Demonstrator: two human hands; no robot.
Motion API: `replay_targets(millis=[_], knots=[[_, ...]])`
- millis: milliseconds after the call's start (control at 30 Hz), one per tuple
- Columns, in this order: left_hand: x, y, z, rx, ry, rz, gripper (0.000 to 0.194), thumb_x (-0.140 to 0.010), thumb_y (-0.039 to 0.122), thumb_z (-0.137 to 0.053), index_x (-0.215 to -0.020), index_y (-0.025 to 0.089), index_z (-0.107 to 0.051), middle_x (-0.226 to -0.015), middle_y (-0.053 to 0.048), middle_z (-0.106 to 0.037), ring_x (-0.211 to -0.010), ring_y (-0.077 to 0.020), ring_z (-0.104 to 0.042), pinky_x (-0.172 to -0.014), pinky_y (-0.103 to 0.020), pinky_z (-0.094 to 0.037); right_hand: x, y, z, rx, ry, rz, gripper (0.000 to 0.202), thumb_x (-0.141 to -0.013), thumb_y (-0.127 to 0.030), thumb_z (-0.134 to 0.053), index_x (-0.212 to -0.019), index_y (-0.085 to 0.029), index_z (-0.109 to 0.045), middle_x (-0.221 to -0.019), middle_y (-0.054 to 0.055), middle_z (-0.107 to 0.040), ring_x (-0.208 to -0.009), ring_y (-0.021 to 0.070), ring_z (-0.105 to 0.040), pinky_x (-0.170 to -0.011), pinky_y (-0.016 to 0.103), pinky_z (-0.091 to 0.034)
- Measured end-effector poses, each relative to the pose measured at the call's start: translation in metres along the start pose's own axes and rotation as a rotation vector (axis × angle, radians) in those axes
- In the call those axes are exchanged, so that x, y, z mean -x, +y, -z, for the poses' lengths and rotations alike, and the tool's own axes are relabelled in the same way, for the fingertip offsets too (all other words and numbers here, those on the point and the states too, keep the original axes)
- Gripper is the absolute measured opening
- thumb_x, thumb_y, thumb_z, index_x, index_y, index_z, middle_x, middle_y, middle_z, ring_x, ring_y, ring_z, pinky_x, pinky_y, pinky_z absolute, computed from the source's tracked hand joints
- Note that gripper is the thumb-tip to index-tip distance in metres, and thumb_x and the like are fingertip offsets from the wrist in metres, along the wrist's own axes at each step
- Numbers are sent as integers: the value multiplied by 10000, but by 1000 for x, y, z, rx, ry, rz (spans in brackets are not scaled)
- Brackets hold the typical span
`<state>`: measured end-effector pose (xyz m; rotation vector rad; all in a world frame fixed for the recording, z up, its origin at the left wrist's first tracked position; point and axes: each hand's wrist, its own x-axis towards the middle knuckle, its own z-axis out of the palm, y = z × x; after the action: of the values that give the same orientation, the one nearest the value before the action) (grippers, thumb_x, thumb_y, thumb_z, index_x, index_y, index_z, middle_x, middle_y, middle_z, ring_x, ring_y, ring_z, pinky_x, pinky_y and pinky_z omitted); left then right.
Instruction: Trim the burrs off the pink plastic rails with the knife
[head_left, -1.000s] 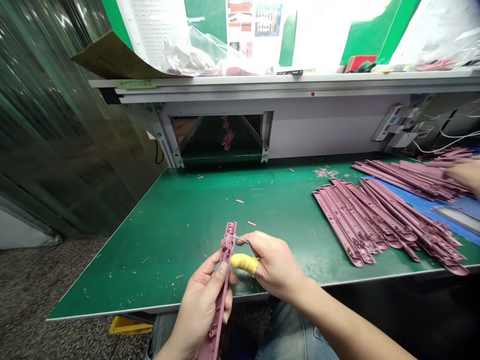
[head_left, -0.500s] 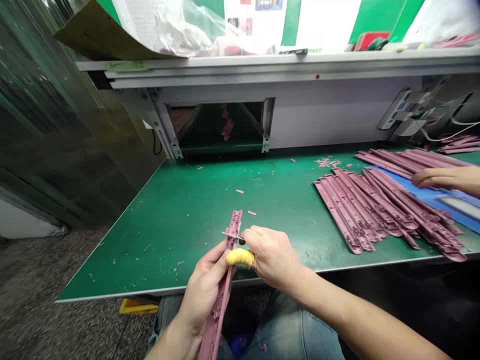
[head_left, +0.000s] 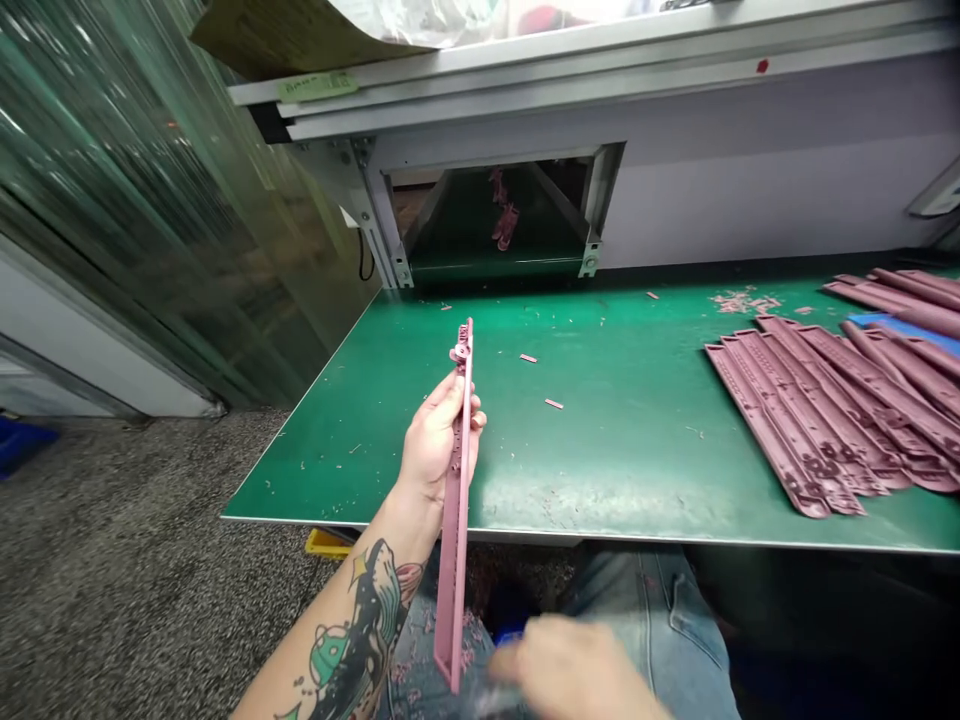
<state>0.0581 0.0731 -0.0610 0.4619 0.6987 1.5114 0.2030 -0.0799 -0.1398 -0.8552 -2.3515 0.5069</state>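
Note:
My left hand [head_left: 439,435] is wrapped round a long, narrow pink plastic part [head_left: 453,560], held tilted over the table's front edge. Its far end, with small moulded details, points away from me; the lower end hangs above my lap. My right hand [head_left: 574,665] is low at the bottom of the view, near the part's lower end but apart from it. Motion smears its fingers, so what they hold, if anything, cannot be made out. Two small pink scraps [head_left: 529,358] lie on the green table [head_left: 600,450] beyond the hands.
Several similar pink parts [head_left: 817,410] lie side by side at the right, some on a blue sheet [head_left: 907,328]. Pink shavings [head_left: 742,302] are heaped behind them. At the back, a framed opening [head_left: 499,225] holds pink pieces on a green belt. A shelf [head_left: 525,70] overhangs the table.
My right hand, which held a thin blade against the part, has dropped away towards my lap. The part now stands turned more on edge in my left hand. The view has shifted left and down.

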Motion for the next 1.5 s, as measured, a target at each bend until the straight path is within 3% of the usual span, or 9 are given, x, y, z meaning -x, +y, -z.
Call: replay_targets(millis=[67,133,233,400,500,633,867,1100,1500], knots=[[5,1,0,19,0,32,129,-873,121,-549,-948,130,-654,-778,5,-562,-592,-48,-551,-488,-151,-442,-18,9,36,-186,12,-160,414,-994,-481,-289,-987,-203,-595,-787,25,-659,-654,133,-593,-568,213,-431],[11,1,-1,26,5,77,121,-880,144,-552,-968,138,-637,-783,11,-555,-540,-34,-533,-425,-133,-417,-35,17,67,-266,8,-308,341,-1007,-394,-310,-963,-197,-586,-796,21,-645,-674,133,-579,-625,232,-441],[22,1,-2,23,15,131,111,-896,177,-545,-982,152,-612,-792,24,-535,-470,-5,-494,-345,-99,-358,-51,27,87,-282,6,-340,275,-1001,-315,-336,-1076,-209,-579,-783,11,-619,-667,132,-546,-634,246,-439],[49,2,-5,-5,-12,162,136,-900,226,-554,-1013,171,-606,-798,34,-520,-435,9,-463,-307,-77,-356,-63,31,87,-298,79,-273,451,-970,-229,-368,-1419,-264,-339,-808,3,-597,-635,134,-518,-609,252,-457],[76,-2,-3,-43,-75,181,193,-884,270,-579,-1062,207,-618,-759,41,-546,-368,6,-428,-271,-84,-358,-77,21,93,-282,279,-299,358,-946,-278,-455,-1300,-226,-474,-743,-3,-585,-590,136,-506,-574,251,-445],[109,-12,5,-69,-181,189,256,-813,360,-662,-1040,242,-653,-653,48,-571,-287,-11,-415,-234,-108,-371,-89,1,102,-289,444,-168,191,-949,-334,-487,-971,-202,-624,-834,23,-634,-734,140,-573,-681,244,-446],[137,-22,11,-53,-190,144,254,-751,382,-724,-995,321,-690,-648,46,-626,-288,-31,-489,-227,-102,-387,-78,-22,103,-281,407,-129,272,-970,-369,-445,-837,-203,-614,-767,6,-625,-701,131,-543,-643,230,-395],[154,-15,-2,-91,-159,151,164,-763,357,-713,-920,308,-710,-651,36,-639,-315,-44,-521,-255,-119,-425,-70,-31,101,-265,441,-125,319,-983,-384,-417,-824,-203,-626,-715,-5,-602,-657,119,-508,-602,227,-353],[152,-7,-10,-190,-10,150,286,-640,392,-805,-886,280,-711,-581,41,-623,-287,-33,-462,-247,-106,-375,-68,-22,104,50,417,-152,380,-972,-436,-392,-820,-176,-624,-730,52,-612,-664,154,-529,-597,242,-361]])
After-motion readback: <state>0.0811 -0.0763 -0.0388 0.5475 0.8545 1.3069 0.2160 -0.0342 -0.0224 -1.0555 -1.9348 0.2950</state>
